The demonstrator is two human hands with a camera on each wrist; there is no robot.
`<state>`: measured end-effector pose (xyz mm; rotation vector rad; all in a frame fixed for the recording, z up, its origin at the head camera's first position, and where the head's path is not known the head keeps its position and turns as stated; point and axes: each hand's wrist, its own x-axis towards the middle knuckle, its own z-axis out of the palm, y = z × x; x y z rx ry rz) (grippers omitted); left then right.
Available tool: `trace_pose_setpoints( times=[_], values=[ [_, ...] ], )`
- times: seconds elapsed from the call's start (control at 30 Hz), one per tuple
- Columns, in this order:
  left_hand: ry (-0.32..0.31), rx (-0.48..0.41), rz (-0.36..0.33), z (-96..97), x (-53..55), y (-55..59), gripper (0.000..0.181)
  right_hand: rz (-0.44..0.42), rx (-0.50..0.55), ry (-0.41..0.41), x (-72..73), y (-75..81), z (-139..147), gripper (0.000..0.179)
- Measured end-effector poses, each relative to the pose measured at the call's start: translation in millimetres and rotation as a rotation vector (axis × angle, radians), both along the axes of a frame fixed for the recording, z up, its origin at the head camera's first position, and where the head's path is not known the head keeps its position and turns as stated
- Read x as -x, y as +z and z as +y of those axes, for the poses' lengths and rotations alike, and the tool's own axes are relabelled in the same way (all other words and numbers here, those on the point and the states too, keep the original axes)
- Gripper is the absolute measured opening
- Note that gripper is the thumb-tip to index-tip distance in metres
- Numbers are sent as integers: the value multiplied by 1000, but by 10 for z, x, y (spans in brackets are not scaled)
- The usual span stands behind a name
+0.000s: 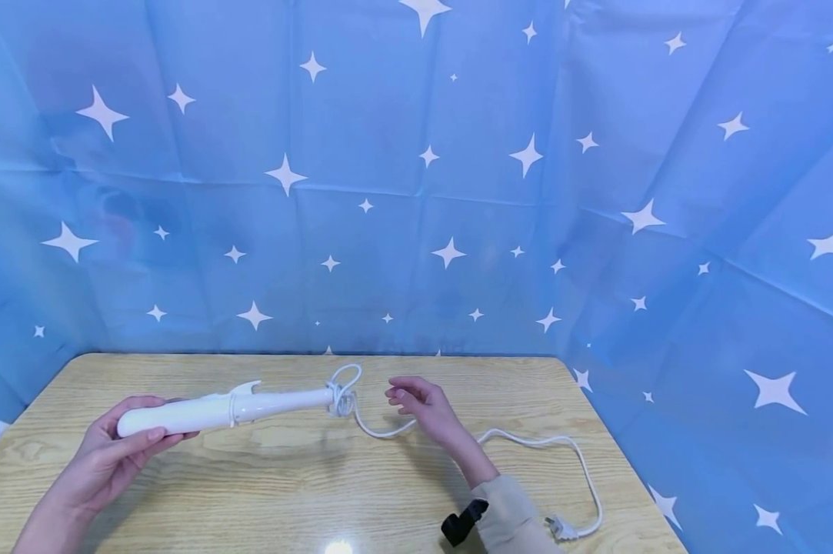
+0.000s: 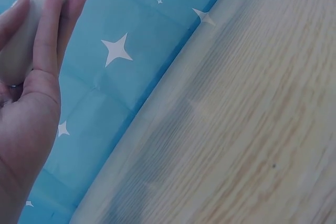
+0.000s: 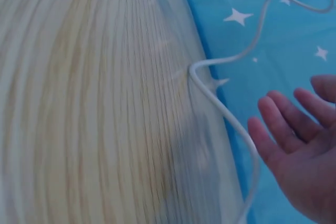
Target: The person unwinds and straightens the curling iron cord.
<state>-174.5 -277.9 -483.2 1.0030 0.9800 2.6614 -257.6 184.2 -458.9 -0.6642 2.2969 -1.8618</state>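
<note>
A white curling iron (image 1: pixel 278 404) is held above the table, nearly level, its narrow end pointing right. My left hand (image 1: pixel 114 454) grips its thick rounded end, thumb in front and fingers behind; the left wrist view shows the fingers (image 2: pixel 47 35) along the white body. At the narrow end the white cord (image 1: pixel 381 433) makes a loop and hangs down. Just right of that loop is my right hand (image 1: pixel 426 406), fingers loosely bent and holding nothing. In the right wrist view the cord (image 3: pixel 226 108) runs beside the fingertips.
The cord trails over the wooden table (image 1: pixel 284 492) to a plug (image 1: pixel 561 528) at the front right. A black strap mount (image 1: pixel 464 523) sits at the right sleeve (image 1: pixel 509 508). A blue star-patterned curtain (image 1: pixel 374 192) stands behind and to the right.
</note>
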Motion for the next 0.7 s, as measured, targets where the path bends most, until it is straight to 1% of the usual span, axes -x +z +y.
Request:
trace_pose_setpoints(
  times=[0.13,0.23,0.33,0.47,0.6,0.7],
  values=[
    [1,12,2,10,-2,15,60,-26,30,60,35,-68,-93,39],
    [2,25,-4,21,-6,37,60,-82,76,107,67,-104,-168,44],
    [-2,34,-8,35,-8,60,60,-141,147,157,100,-114,-275,50],
    [-33,26,-4,46,-6,78,60,-182,196,215,151,-138,-446,54],
    [-65,7,2,45,-5,76,61,-187,171,229,155,-158,-568,56],
    [-65,5,2,41,-11,67,61,-189,136,187,134,-182,-575,57]
  ],
)
